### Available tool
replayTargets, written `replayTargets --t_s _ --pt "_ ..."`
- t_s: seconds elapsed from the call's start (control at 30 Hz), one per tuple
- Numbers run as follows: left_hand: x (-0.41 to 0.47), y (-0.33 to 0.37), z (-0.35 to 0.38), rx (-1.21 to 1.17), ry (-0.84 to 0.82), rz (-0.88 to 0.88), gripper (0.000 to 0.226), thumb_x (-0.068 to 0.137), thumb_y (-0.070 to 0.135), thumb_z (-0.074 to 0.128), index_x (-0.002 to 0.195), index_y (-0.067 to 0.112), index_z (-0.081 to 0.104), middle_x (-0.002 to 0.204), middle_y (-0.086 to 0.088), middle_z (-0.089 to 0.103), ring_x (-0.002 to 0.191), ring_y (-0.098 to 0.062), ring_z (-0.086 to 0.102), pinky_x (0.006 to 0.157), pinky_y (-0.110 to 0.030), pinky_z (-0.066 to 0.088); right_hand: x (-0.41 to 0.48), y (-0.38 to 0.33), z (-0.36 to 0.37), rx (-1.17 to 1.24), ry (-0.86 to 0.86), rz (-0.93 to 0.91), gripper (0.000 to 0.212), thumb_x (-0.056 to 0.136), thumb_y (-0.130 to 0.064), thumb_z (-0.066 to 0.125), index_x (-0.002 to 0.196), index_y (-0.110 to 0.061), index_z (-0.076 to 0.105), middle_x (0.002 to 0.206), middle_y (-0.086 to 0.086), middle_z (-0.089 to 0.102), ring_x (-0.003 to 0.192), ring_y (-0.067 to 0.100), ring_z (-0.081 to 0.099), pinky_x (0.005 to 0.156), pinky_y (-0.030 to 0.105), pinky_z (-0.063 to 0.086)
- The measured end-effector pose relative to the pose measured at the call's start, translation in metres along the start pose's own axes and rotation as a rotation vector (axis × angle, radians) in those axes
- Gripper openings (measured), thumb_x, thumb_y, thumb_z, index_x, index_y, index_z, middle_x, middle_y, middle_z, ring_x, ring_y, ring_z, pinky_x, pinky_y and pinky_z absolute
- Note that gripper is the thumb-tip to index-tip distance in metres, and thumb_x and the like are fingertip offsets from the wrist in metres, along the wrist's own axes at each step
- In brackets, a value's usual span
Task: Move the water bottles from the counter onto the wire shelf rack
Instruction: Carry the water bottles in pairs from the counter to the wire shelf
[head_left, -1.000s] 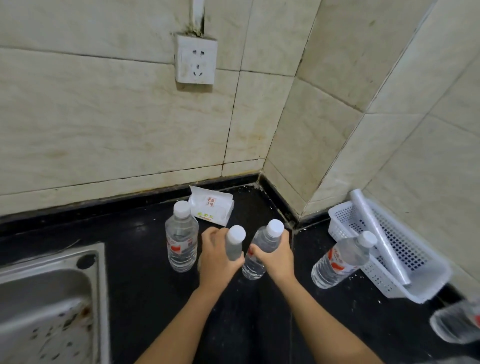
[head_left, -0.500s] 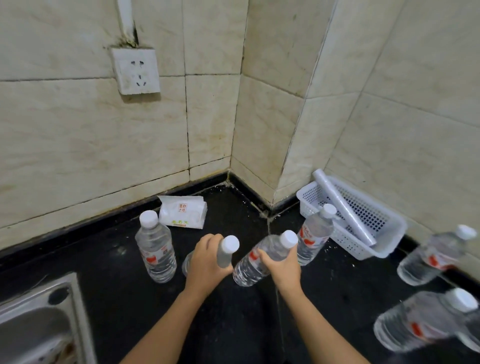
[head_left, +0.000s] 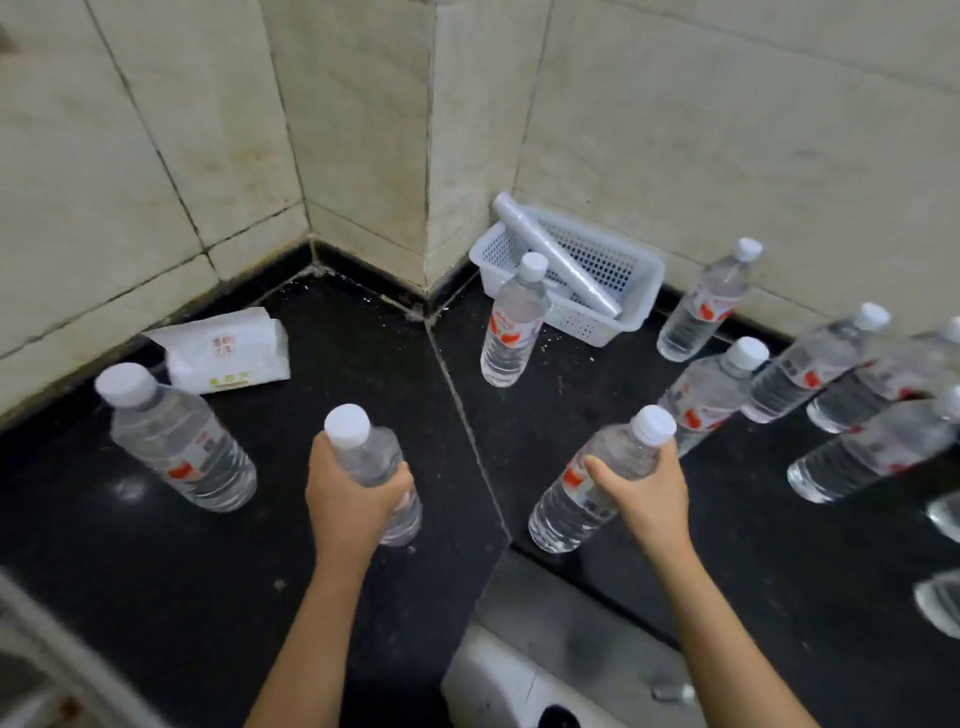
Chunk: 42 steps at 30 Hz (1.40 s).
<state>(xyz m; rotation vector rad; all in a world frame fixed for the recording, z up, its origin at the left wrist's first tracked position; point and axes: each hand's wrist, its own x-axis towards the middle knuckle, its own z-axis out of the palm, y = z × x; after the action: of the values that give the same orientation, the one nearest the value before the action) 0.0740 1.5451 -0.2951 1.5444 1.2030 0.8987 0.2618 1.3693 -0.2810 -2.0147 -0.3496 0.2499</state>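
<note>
My left hand (head_left: 349, 499) grips a clear water bottle (head_left: 375, 457) with a white cap, held over the black counter (head_left: 130, 571). My right hand (head_left: 649, 499) grips a second bottle (head_left: 597, 478) with a red label, tilted to the right. One more bottle (head_left: 176, 447) stands at the left and another (head_left: 511, 325) stands in front of the white basket. Several more bottles (head_left: 831, 364) stand along the right side of the counter. No wire shelf rack is in view.
A white plastic basket (head_left: 631, 291) with a rolled tube (head_left: 556, 254) in it sits against the tiled wall corner. A white tissue pack (head_left: 228, 348) lies at the back left. A sink rim (head_left: 62, 654) shows at the bottom left.
The view has swung right and the sink and socket have left the frame. Both hands have spread apart with their bottles, and more bottles show on the right.
</note>
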Motion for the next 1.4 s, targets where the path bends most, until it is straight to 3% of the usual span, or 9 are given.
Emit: replayTargets --t_s 0.17,0.37,0.57,0.7,0.9,1.0,1.17,1.3,1.4 --pt "-0.044 0.015 0.032 -0.121 -0.204 -0.048 0.058 0.065 0.003 0.075 0.106 0.027 0.043 0.092 0.017 0.053 0.09 -0.015 0.055 0.08 -0.03 0.041 -0.026 0.019 -0.074 -0.075 0.157 0.011 0.054 0.056 -0.03 0.082 0.094 -0.032 0.043 0.084 -0.013 0.059 0.086 0.02 0.057 0.076 0.033 0.042" --pt "-0.107 0.051 0.081 -0.12 -0.393 0.02 0.055 0.065 0.002 0.076 0.11 0.019 0.048 0.097 0.002 0.057 0.092 -0.02 0.056 0.084 -0.034 0.044 -0.071 0.048 -0.161 -0.161 0.313 -0.05 0.065 0.047 -0.037 0.084 0.096 -0.037 0.041 0.082 -0.016 0.055 0.085 0.02 0.057 0.075 0.034 0.043" --pt "-0.196 0.078 0.111 -0.115 -0.397 0.114 0.063 0.064 0.004 0.077 0.119 0.015 0.048 0.103 0.0 0.055 0.092 -0.021 0.054 0.085 -0.033 0.041 -0.132 0.091 -0.25 -0.245 0.376 -0.031 0.059 0.049 -0.038 0.082 0.096 -0.034 0.046 0.081 -0.009 0.057 0.088 0.028 0.062 0.073 0.035 0.045" --pt "-0.278 0.082 0.133 -0.132 -0.488 0.136 0.06 0.065 0.001 0.076 0.114 0.019 0.048 0.102 -0.001 0.055 0.091 -0.02 0.054 0.082 -0.032 0.039 -0.182 0.127 -0.307 -0.205 0.476 0.052 0.057 0.046 -0.049 0.078 0.086 -0.036 0.04 0.077 -0.009 0.057 0.083 0.026 0.062 0.068 0.032 0.042" --pt "-0.39 0.094 0.18 -0.13 -0.842 0.167 0.054 0.066 -0.003 0.075 0.111 0.014 0.05 0.097 0.0 0.058 0.085 -0.017 0.056 0.076 -0.026 0.042 -0.251 0.174 -0.383 -0.196 0.65 0.186 0.06 0.047 -0.041 0.082 0.086 -0.039 0.037 0.081 -0.008 0.058 0.085 0.026 0.061 0.068 0.029 0.038" --pt "-0.428 0.098 0.201 -0.136 -1.003 0.205 0.05 0.067 -0.002 0.074 0.099 0.027 0.049 0.089 0.012 0.058 0.081 -0.002 0.057 0.067 -0.018 0.042 -0.279 0.194 -0.41 -0.189 0.762 0.275 0.058 0.046 -0.045 0.079 0.084 -0.039 0.036 0.08 -0.01 0.057 0.084 0.026 0.062 0.065 0.029 0.037" --pt "-0.471 0.103 0.24 -0.13 -1.151 0.272 0.05 0.065 -0.003 0.074 0.087 0.035 0.049 0.087 0.015 0.058 0.078 0.004 0.057 0.066 -0.015 0.041 -0.311 0.226 -0.44 -0.15 0.891 0.432 0.056 0.049 -0.045 0.078 0.089 -0.04 0.04 0.084 -0.01 0.06 0.086 0.025 0.063 0.067 0.03 0.039" --pt "-0.493 0.111 0.284 -0.149 -1.25 0.25 0.053 0.062 0.002 0.079 0.1 0.027 0.052 0.093 0.01 0.062 0.086 -0.004 0.06 0.074 -0.026 0.047 -0.316 0.244 -0.472 -0.145 0.991 0.503 0.06 0.05 -0.042 0.08 0.096 -0.043 0.041 0.083 -0.015 0.059 0.081 0.018 0.059 0.07 0.03 0.042" --pt "-0.517 0.125 0.327 -0.207 -1.327 0.217 0.061 0.053 0.019 0.077 0.108 0.021 0.052 0.104 -0.005 0.064 0.096 -0.022 0.063 0.085 -0.04 0.05 -0.308 0.251 -0.503 -0.142 1.056 0.54 0.06 0.051 -0.04 0.08 0.095 -0.046 0.039 0.084 -0.013 0.059 0.082 0.018 0.058 0.072 0.031 0.043"
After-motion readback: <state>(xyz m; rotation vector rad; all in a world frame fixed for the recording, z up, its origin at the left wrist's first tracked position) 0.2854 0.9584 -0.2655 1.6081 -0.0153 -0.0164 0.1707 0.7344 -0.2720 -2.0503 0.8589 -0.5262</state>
